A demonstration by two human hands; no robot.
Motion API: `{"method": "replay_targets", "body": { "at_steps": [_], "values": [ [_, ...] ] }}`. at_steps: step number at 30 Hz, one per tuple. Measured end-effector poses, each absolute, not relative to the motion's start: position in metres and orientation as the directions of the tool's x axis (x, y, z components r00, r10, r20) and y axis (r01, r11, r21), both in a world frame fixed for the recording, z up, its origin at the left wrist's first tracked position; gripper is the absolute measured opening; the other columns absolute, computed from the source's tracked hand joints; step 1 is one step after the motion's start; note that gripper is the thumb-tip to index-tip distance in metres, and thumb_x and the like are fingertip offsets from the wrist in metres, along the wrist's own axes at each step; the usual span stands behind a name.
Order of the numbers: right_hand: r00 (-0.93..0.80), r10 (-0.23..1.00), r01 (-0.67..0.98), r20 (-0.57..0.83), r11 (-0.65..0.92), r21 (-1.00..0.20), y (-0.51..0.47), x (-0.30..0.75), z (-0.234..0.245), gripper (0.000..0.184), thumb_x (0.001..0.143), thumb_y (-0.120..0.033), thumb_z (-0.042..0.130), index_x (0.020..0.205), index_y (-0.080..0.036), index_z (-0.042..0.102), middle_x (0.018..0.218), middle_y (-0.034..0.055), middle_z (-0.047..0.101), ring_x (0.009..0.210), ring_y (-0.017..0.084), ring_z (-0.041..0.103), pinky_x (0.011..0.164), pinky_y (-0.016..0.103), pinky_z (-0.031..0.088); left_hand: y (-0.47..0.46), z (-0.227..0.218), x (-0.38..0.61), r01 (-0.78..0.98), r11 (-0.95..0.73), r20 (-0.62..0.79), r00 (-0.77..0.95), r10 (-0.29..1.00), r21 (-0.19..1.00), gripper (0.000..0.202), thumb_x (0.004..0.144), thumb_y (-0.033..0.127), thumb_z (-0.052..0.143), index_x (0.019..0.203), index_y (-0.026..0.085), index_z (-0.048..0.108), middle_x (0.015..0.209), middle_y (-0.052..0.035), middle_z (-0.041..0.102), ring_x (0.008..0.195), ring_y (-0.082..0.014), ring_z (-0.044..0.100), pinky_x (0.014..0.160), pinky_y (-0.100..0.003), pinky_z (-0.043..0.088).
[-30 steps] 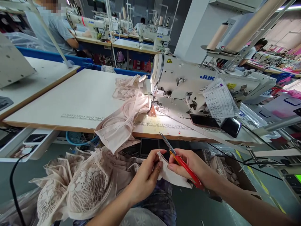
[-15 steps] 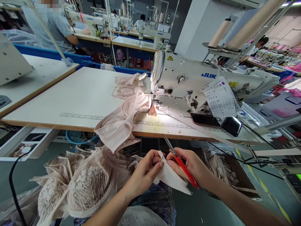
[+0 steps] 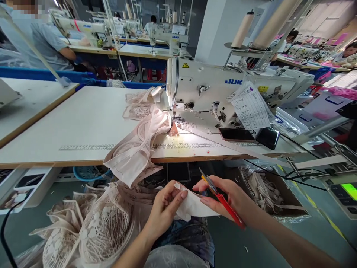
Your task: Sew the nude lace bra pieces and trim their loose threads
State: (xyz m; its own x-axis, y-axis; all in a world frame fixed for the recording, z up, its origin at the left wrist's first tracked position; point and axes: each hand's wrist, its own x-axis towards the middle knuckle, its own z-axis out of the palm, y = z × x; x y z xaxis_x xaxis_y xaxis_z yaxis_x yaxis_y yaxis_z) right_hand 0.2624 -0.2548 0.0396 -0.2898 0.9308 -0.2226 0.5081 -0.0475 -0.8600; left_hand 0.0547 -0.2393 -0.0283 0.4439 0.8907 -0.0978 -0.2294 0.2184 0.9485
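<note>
My left hand (image 3: 164,208) pinches the upper edge of a small pale fabric piece (image 3: 192,206) held over my lap. My right hand (image 3: 228,197) grips red-handled thread snips (image 3: 220,197), blades pointing up and left just above the fabric, and its fingers also touch the piece. A heap of pink lace bras (image 3: 92,223) lies on my lap at the left. More pink garments (image 3: 136,149) hang over the table's front edge, trailing from the needle of the white sewing machine (image 3: 212,89).
The white sewing table (image 3: 83,123) carries a printed ruler strip, a paper sheet (image 3: 251,108) and a dark phone (image 3: 237,134). A box of straps (image 3: 264,190) sits lower right. A person in grey sits at the far left; other machines stand behind.
The view shifted left and down slightly. Both hands stayed together on the fabric piece; the snips tilted a little lower and to the right.
</note>
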Motion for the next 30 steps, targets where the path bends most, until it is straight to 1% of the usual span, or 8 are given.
{"method": "replay_targets", "body": {
  "at_steps": [3, 6, 9, 12, 18, 23, 26, 30],
  "values": [
    [-0.3, 0.922, 0.464, -0.247, -0.085, -0.882, -0.262, 0.271, 0.031, 0.021, 0.088, -0.041, 0.063, 0.089, -0.022, 0.057, 0.118, 0.0119, 0.069, 0.112, 0.027, 0.065, 0.082, 0.031, 0.055, -0.242, -0.026, 0.05, -0.232, 0.212, -0.108, 0.391, 0.914, 0.949, 0.04, 0.086, 0.054, 0.068, 0.081, 0.015, 0.062, 0.067, 0.0005, 0.053, 0.06, -0.0106, 0.045, 0.056, -0.019, 0.036],
    [-0.27, 0.929, 0.451, -0.252, -0.109, -0.886, -0.264, 0.272, 0.022, 0.021, 0.089, -0.041, 0.061, 0.084, -0.022, 0.054, 0.115, 0.0118, 0.07, 0.114, 0.029, 0.065, 0.087, 0.035, 0.055, -0.247, -0.027, 0.045, -0.216, 0.186, -0.098, 0.363, 0.927, 0.959, 0.039, 0.087, 0.054, 0.068, 0.085, 0.015, 0.065, 0.065, 0.0001, 0.055, 0.059, -0.0106, 0.045, 0.055, -0.019, 0.037],
    [-0.262, 0.941, 0.397, -0.214, -0.097, -0.913, -0.262, 0.266, 0.022, 0.021, 0.09, -0.04, 0.059, 0.081, -0.022, 0.054, 0.107, 0.0105, 0.071, 0.105, 0.028, 0.069, 0.087, 0.036, 0.055, -0.253, -0.032, 0.041, -0.181, 0.132, -0.07, 0.311, 0.948, 0.975, 0.037, 0.088, 0.053, 0.067, 0.089, 0.016, 0.067, 0.067, -0.0006, 0.059, 0.059, -0.0106, 0.047, 0.056, -0.019, 0.038],
    [-0.237, 0.958, 0.319, -0.164, -0.083, -0.944, -0.26, 0.257, 0.028, 0.021, 0.087, -0.037, 0.061, 0.077, -0.021, 0.052, 0.099, 0.0098, 0.071, 0.088, 0.024, 0.069, 0.08, 0.035, 0.055, -0.258, -0.036, 0.039, -0.149, 0.08, -0.038, 0.263, 0.964, 0.986, 0.035, 0.089, 0.052, 0.067, 0.09, 0.017, 0.069, 0.072, -0.0022, 0.064, 0.062, -0.0114, 0.052, 0.058, -0.019, 0.041],
    [-0.136, 0.988, 0.353, -0.073, -0.021, -0.935, -0.263, 0.242, 0.027, 0.019, 0.085, -0.034, 0.065, 0.077, -0.023, 0.051, 0.092, 0.0058, 0.068, 0.078, 0.021, 0.062, 0.067, 0.03, 0.05, -0.265, -0.034, 0.038, -0.157, 0.043, -0.021, 0.139, 0.99, 0.987, 0.035, 0.088, 0.051, 0.068, 0.092, 0.017, 0.07, 0.084, -0.0046, 0.068, 0.065, -0.0123, 0.057, 0.058, -0.02, 0.045],
    [-0.056, 0.998, 0.468, -0.028, 0.001, -0.884, -0.266, 0.238, 0.022, 0.029, 0.085, -0.044, 0.067, 0.075, -0.022, 0.051, 0.076, 0.0028, 0.061, 0.064, 0.017, 0.053, 0.057, 0.027, 0.045, -0.267, -0.034, 0.04, -0.231, 0.126, -0.108, 0.092, 0.99, 0.965, 0.036, 0.085, 0.052, 0.071, 0.09, 0.017, 0.068, 0.076, -0.0024, 0.066, 0.063, -0.0117, 0.055, 0.058, -0.019, 0.044],
    [-0.019, 0.999, 0.504, -0.037, -0.022, -0.863, -0.266, 0.239, 0.022, 0.031, 0.087, -0.048, 0.064, 0.077, -0.021, 0.053, 0.07, 0.001, 0.058, 0.057, 0.014, 0.046, 0.053, 0.026, 0.04, -0.267, -0.036, 0.042, -0.277, 0.179, -0.152, 0.117, 0.982, 0.944, 0.039, 0.083, 0.054, 0.073, 0.087, 0.016, 0.067, 0.073, -0.0017, 0.063, 0.064, -0.0114, 0.053, 0.059, -0.019, 0.043],
    [0.002, 1.0, 0.493, -0.025, -0.023, -0.87, -0.268, 0.241, 0.021, 0.03, 0.086, -0.047, 0.066, 0.078, -0.022, 0.052, 0.072, 0.0012, 0.057, 0.059, 0.014, 0.044, 0.054, 0.026, 0.04, -0.265, -0.042, 0.047, -0.338, 0.222, -0.175, 0.162, 0.971, 0.915, 0.041, 0.082, 0.055, 0.074, 0.087, 0.015, 0.066, 0.071, -0.0006, 0.06, 0.063, -0.0099, 0.048, 0.059, -0.018, 0.04]
  ]
}}
